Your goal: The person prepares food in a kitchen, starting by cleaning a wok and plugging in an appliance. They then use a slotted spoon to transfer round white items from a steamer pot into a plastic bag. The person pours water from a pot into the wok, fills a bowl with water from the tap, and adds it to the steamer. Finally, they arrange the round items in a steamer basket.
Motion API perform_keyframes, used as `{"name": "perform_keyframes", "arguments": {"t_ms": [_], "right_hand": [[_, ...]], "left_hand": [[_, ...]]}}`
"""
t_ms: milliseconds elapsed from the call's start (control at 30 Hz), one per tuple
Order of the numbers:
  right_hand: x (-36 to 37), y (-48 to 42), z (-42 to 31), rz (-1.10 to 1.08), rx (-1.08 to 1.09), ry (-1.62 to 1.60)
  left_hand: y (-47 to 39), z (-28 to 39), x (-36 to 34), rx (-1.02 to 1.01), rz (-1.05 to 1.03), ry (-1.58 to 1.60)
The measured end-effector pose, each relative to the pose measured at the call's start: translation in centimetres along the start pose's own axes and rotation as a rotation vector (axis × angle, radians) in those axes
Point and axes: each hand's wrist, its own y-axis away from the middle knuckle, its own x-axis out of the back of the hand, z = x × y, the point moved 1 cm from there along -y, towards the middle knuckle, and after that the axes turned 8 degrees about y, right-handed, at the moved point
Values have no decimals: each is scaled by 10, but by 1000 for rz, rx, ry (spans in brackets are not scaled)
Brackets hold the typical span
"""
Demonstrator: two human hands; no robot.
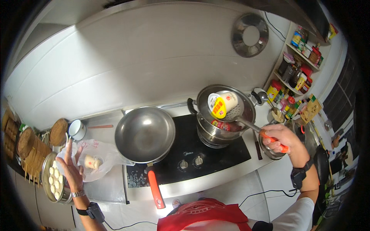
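My right hand [279, 138] grips the orange handle of a perforated skimmer [231, 115]. On its bowl, over the steel pot [225, 135], lies a white cup [229, 101] on its side, with a yellow and white lid. Inside the pot, a red printed item [221, 125] shows partly beneath the skimmer. My left hand [69, 167], fingers extended, holds the edge of a thin translucent plastic bag [105, 170]. Another pale cup [92, 162] sits in the bag. Where the bag meets my fingers is partly hidden.
A bare wok [144, 134] with an orange handle [156, 189] rests on the black hob [188, 173]. At the left, a steamer pot [47, 184] holds several white dough balls, near bamboo steamers [31, 153]. An enamel mug [77, 130] stands behind the bag. Bottles [292, 111] crowd the right counter.
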Motion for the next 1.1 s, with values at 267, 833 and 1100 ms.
{"name": "perform_keyframes", "arguments": {"t_ms": [267, 833, 1100], "right_hand": [[-88, 25, -34, -89, -16, 116], [-412, -149, 29, -1169, -442, 332], [-531, -166, 34, -935, 330, 998]], "left_hand": [[13, 8, 18, -43, -56, -78], [37, 20, 44, 14, -326, -74], [37, 42, 47, 43, -270, -53]]}}
